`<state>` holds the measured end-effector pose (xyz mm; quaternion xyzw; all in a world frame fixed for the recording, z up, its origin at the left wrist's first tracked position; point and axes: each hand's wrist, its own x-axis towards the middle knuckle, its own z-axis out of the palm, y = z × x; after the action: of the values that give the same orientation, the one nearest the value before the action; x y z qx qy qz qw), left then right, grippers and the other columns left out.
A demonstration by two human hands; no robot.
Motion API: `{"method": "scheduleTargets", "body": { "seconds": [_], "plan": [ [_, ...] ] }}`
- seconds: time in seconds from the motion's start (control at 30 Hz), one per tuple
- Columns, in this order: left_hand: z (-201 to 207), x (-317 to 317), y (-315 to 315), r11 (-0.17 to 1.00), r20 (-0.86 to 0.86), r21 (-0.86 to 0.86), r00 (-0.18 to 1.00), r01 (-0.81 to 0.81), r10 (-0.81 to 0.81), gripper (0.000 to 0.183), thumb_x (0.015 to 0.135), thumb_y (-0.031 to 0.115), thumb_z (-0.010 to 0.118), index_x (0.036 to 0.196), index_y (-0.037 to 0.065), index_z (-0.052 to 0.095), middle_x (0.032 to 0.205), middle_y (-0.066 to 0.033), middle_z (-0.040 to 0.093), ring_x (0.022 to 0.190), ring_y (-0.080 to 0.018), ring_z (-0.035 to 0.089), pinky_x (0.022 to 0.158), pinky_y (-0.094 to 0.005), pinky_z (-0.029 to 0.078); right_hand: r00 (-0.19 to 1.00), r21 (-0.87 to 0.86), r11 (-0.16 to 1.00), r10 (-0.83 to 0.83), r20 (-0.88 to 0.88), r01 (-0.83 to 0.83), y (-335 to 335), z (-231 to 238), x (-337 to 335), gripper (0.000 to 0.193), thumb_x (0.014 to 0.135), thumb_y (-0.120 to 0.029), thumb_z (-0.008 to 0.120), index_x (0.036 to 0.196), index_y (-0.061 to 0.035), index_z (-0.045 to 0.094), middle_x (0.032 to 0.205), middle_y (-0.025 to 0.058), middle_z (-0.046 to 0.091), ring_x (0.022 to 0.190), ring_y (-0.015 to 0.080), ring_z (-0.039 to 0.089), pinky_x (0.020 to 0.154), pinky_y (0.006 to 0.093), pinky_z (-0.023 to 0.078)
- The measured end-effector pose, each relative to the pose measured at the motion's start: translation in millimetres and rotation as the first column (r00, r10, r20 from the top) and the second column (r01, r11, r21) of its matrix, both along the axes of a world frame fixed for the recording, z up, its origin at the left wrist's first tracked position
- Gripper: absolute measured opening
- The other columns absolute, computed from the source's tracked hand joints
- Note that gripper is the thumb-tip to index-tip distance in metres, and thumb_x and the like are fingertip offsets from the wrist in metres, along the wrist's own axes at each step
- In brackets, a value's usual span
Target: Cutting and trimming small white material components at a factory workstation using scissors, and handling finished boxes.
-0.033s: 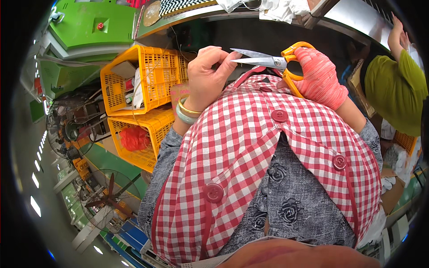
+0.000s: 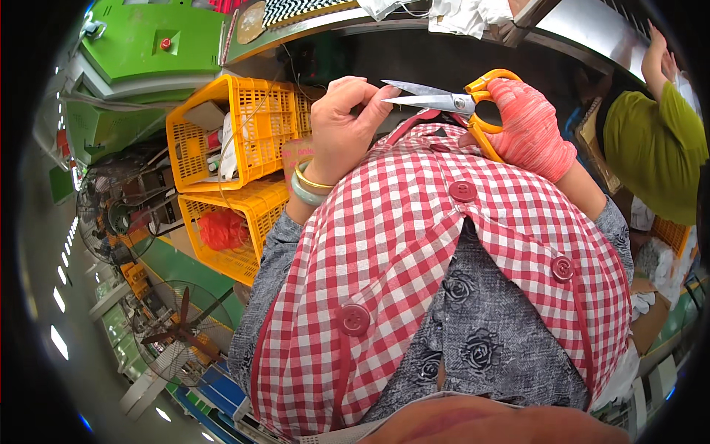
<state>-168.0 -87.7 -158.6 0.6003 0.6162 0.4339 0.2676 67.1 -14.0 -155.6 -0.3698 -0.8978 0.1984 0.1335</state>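
Note:
My right hand (image 2: 531, 126) wears a coral-pink knit glove and grips a pair of scissors (image 2: 460, 103) by its orange-yellow handles. The steel blades are spread a little and point left. At their tips is my bare left hand (image 2: 346, 126), its thumb and forefinger pinched together and the other fingers curled. Whatever lies in that pinch, if anything, is too small to make out. A gold bangle and a pale green bangle (image 2: 310, 194) circle my left wrist. Both hands are held in front of my red-and-white checked apron (image 2: 399, 229).
Two yellow plastic crates (image 2: 259, 85) stand at left, the nearer containing a red bundle (image 2: 222, 229). Beyond is a green machine (image 2: 148, 44) with a red button. Caged fans (image 2: 181, 329) stand lower left. White cloth (image 2: 466, 15) lies on the far bench. A person in an olive top (image 2: 651, 140) works at right.

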Motion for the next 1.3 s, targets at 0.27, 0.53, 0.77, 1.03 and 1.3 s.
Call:
{"method": "scheduleTargets", "body": {
  "seconds": [0.27,0.53,0.77,1.03,1.3],
  "plan": [
    [0.9,3.1,1.6,0.99,0.142,-0.143,0.99,0.014,0.007,0.015,0.081,0.014,0.062,0.082,0.0,0.065,0.071,-0.0012,0.058,0.056,-0.0039,0.045,0.047,-0.0165,0.033,1.0,-0.056,0.998,0.02,-0.008,-0.02,1.8,1.1,2.5,0.049,0.068,-0.028,0.074,0.102,0.0029,0.057,0.092,0.0167,0.061,0.083,0.028,0.061,0.077,0.032,0.049],
    [-1.3,-0.4,-0.3,0.981,0.348,-0.178,0.937,0.081,-0.014,0.015,0.083,0.015,0.06,0.085,0.001,0.064,0.067,-0.0006,0.058,0.054,-0.0031,0.044,0.047,-0.016,0.033,0.999,-0.086,0.996,0.005,0.052,0.0,1.3,-0.5,0.2,0.049,0.07,-0.031,0.072,0.102,0.0027,0.057,0.093,0.0167,0.061,0.085,0.0275,0.061,0.076,0.0313,0.049],
    [-3.8,-1.5,1.4,0.947,0.437,-0.29,0.899,0.142,-0.001,0.014,0.084,0.014,0.059,0.085,0.001,0.064,0.065,-0.0004,0.057,0.054,-0.0033,0.042,0.047,-0.0168,0.033,0.999,-0.201,0.979,0.041,-0.033,-0.046,6.4,-7.5,4.3,0.043,0.069,-0.026,0.071,0.097,0.0029,0.056,0.097,0.0167,0.059,0.087,0.0305,0.059,0.078,0.0308,0.049],
    [-5.2,2.2,2.3,0.951,0.428,-0.278,0.904,0.134,-0.002,0.014,0.083,0.014,0.06,0.081,0.001,0.063,0.065,0.0,0.057,0.054,-0.0033,0.042,0.047,-0.017,0.033,0.993,-0.211,0.974,0.064,-0.103,-0.085,7.7,-15.6,11.1,0.051,0.068,-0.034,0.073,0.098,0.0033,0.056,0.081,0.0172,0.06,0.076,0.0295,0.062,0.067,0.0297,0.049],
    [-4.8,5.6,3.8,0.959,0.446,-0.257,0.895,0.122,0.005,0.014,0.082,0.015,0.061,0.081,0.001,0.064,0.066,-0.0006,0.057,0.054,-0.0034,0.043,0.048,-0.0167,0.033,1.0,-0.45,0.893,-0.006,0.002,0.006,8.8,12.3,4.7,0.054,0.067,-0.034,0.074,0.102,0.0026,0.056,0.083,0.0166,0.061,0.078,0.0277,0.062,0.068,0.0298,0.05]
  ]
}}
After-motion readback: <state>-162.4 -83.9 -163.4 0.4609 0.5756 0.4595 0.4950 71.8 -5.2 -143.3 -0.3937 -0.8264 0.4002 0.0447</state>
